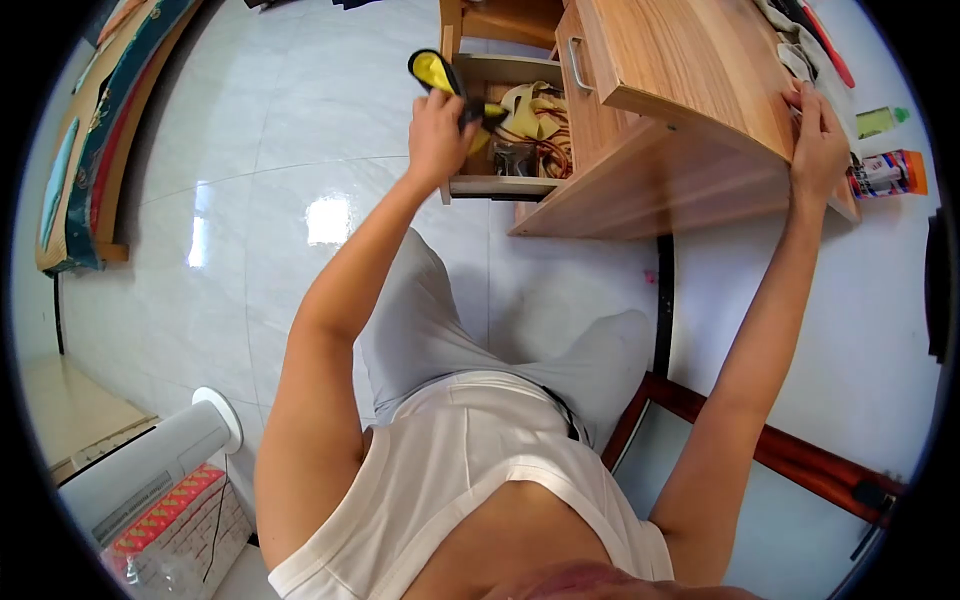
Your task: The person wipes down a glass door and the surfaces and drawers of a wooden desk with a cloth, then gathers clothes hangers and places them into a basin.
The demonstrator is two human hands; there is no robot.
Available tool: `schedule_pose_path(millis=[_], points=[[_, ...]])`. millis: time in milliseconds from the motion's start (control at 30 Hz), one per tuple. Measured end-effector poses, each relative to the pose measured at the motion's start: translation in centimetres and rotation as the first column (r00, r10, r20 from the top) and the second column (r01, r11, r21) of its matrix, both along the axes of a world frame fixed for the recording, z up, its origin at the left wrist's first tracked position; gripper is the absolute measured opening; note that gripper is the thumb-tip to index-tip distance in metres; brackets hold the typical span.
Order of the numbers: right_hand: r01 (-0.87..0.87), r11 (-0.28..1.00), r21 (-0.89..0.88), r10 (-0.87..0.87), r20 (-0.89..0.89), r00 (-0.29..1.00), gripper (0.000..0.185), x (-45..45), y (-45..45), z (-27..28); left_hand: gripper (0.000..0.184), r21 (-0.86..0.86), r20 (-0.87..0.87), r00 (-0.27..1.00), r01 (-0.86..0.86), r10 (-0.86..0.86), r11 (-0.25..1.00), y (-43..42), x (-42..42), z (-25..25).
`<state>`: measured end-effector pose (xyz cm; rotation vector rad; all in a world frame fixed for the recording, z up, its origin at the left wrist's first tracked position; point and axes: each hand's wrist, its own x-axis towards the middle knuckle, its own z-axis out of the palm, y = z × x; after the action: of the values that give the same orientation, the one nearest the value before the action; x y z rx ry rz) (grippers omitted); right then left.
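My left hand (438, 140) is closed around a black-and-yellow tool (432, 68) with a rounded, looped end; its exact kind is unclear. It is held above an open drawer (505, 186). Inside lie a pale yellow, crumpled piece (535, 115), brown and red cords (555, 150) and a small dark packet in clear plastic (513, 158). At the far right, my right hand (820, 145) rests on the edge of the wooden cabinet top (690, 70), its visible fingers stretched out. My right thumb is hidden.
A drawer front with a metal handle (577, 65) is beside the open drawer. Grey cloth (795, 55), a red-handled item (828, 45), a green bottle (880, 121) and an orange-capped container (888, 174) are near my right hand. A white cylinder (160, 455) stands lower left.
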<state>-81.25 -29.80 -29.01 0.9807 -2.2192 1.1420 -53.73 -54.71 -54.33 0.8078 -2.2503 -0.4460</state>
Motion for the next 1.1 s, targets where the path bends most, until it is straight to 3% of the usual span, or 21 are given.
schedule_pose_path(millis=[67, 233, 267, 333, 400, 467, 533, 567, 600, 667, 700, 733, 767, 800, 900, 1000, 1033, 1100], points=[[-0.004, 1.000, -0.029, 0.006, 0.060, 0.998, 0.034, -0.3, 0.1, 0.0, 0.024, -0.012, 0.005, 0.997, 0.082, -0.082, 0.997, 2.6, 2.4, 0.4], [-0.005, 1.000, -0.025, 0.006, 0.011, 1.000, 0.034, -0.2, 0.2, 0.0, 0.018, 0.260, 0.016, 0.966, 0.246, -0.259, 0.934, 6.3, 8.0, 1.9], [-0.008, 0.999, -0.036, 0.009, 0.016, 1.000, 0.033, -0.1, 0.0, 0.0, 0.017, 0.533, -0.207, 0.970, 0.218, -0.124, 0.818, 5.8, 8.5, 2.3], [0.019, 1.000, 0.003, -0.018, -0.024, 1.000, 0.034, -0.2, 0.0, 0.2, 0.016, 0.876, -0.441, 0.841, 0.327, 0.313, 0.354, 5.1, 9.5, 3.6], [0.038, 0.999, 0.037, -0.037, -0.029, 0.999, 0.034, 0.1, 0.3, -0.1, 0.022, 0.777, -0.628, 0.596, 0.447, 0.500, 0.443, 1.8, 9.0, 4.5], [0.037, 0.999, 0.034, -0.037, -0.021, 0.999, 0.034, 0.2, 0.1, 0.2, 0.023, 0.634, -0.762, 0.505, 0.455, 0.405, 0.625, -1.2, 6.7, 6.0], [0.053, 0.997, 0.048, -0.052, -0.022, 0.998, 0.035, 0.3, 0.2, 0.3, 0.020, 0.415, -0.655, 0.739, 0.180, 0.156, 0.892, -4.7, 3.4, 6.6], [0.060, 0.997, 0.055, -0.059, -0.022, 0.998, 0.035, 0.3, 0.2, 0.3, 0.017, 0.146, -0.498, 0.867, 0.049, 0.031, 0.988, -6.4, 1.3, 7.5], [0.056, 0.997, 0.056, -0.054, -0.027, 0.998, 0.035, 0.1, 0.3, 0.1, 0.014, -0.158, -0.286, 0.958, -0.019, -0.027, 0.987, -7.6, -1.0, 8.1], [0.043, 0.998, 0.045, -0.042, -0.041, 0.998, 0.035, -0.6, 0.3, 0.0, 0.024, -0.415, -0.017, 0.999, -0.042, 0.038, 0.909, -8.4, -4.9, 8.5], [0.038, 0.998, 0.040, -0.036, -0.041, 0.999, 0.035, -0.6, 0.3, -0.1, 0.019, -0.511, 0.148, 0.988, 0.031, 0.052, 0.859, -9.7, -6.5, 6.6], [0.032, 0.999, 0.034, -0.030, -0.042, 0.999, 0.035, -0.4, 0.3, -0.1, 0.014, -0.589, 0.304, 0.949, 0.119, 0.084, 0.799, -10.7, -8.0, 4.1], [0.027, 0.999, 0.027, -0.025, -0.044, 0.999, 0.035, -0.3, 0.3, 0.0, 0.022, -0.545, 0.570, 0.802, 0.204, 0.181, 0.814, -10.8, -9.0, 2.9], [0.029, 0.999, 0.026, -0.028, -0.053, 0.998, 0.035, -0.2, 0.4, -0.1, 0.022, -0.590, 0.644, 0.719, 0.248, 0.262, 0.769, -10.6, -9.8, 1.4], [0.008, 1.000, 0.004, -0.008, -0.061, 0.998, 0.035, -0.6, 0.4, -0.2, 0.026, -0.663, 0.736, 0.468, 0.356, 0.488, 0.659, -8.8, -10.8, -1.0], [-0.043, 0.998, -0.039, 0.041, -0.040, 0.998, 0.034, -1.5, 0.5, -0.6, 0.033, -0.575, 0.818, 0.286, 0.424, 0.499, 0.700, -5.9, -9.5, -1.4], [-0.046, 0.998, -0.044, 0.044, -0.043, 0.998, 0.033, -1.3, 0.5, -0.5, 0.034, -0.515, 0.857, 0.237, 0.436, 0.458, 0.738, -5.4, -8.8, -1.1], [-0.053, 0.997, -0.057, 0.050, -0.049, 0.998, 0.033, -1.5, 0.6, -0.6, 0.026, -0.513, 0.858, 0.265, 0.402, 0.440, 0.758, -3.6, -6.7, -1.0]])
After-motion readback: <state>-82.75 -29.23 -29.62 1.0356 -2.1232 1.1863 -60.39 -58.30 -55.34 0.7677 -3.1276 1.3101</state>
